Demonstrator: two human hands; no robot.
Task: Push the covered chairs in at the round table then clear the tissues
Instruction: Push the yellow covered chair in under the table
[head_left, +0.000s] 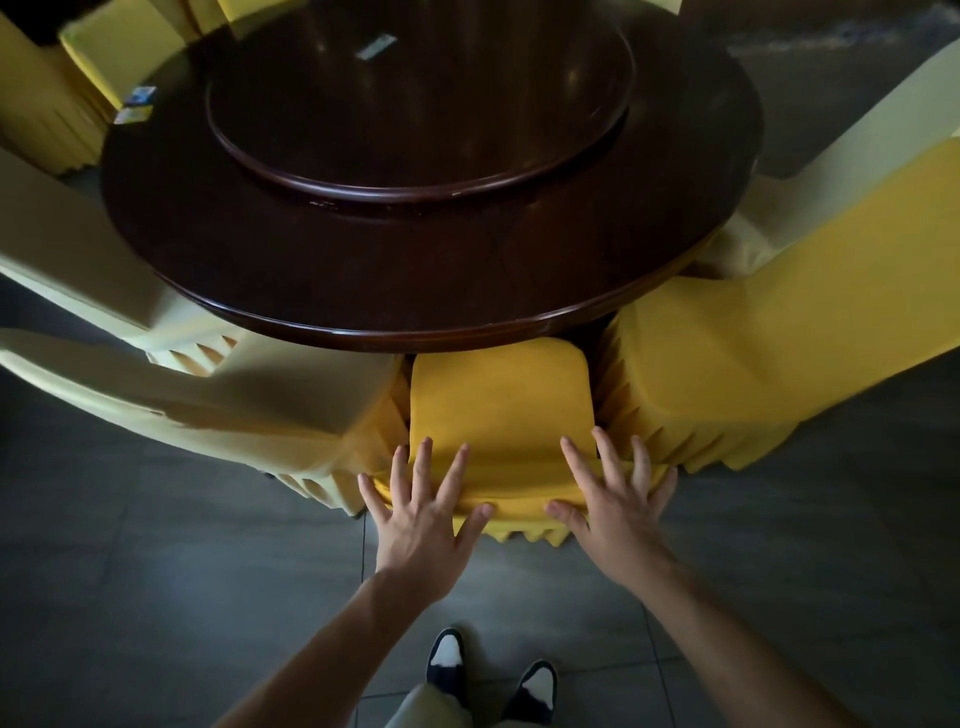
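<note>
Although the yellow fabric-covered chair (501, 415) directly ahead is already tucked partly under the rim of the dark round wooden surface (431, 270), both hands are laid flat on the top of its backrest, which suggests the push-in step is under way or just ending. The left hand (426, 504) rests with fingers spread over the left part of the backrest's top edge, thumb pointing inward; the right hand (615, 493) mirrors it on the right part. Neither grip closes around anything: palms and splayed fingers press on cloth, holding nothing. The cover is soft, loose fabric that bunches under the palms, so I judge it will slide over the frame beneath rather than carry force cleanly; pressure is best put through the stiff top rail of the backrest, evenly from both sides, so the chair goes straight and does not twist into the neighbours. The chair itself probably has some weight, and its legs may drag on the grey tiled floor (156, 571), while the pleated skirt at the bottom could catch. A brighter yellow covered chair (727, 374) stands just beside it on the right and a paler cream-yellow covered chair (249, 405) on the left, both close enough for skirts to touch. Small packets near the far left edge of the surface (136, 104) may be the tissues, though they are too blurred to tell; being light, they should lift with a fingertip pinch.
</note>
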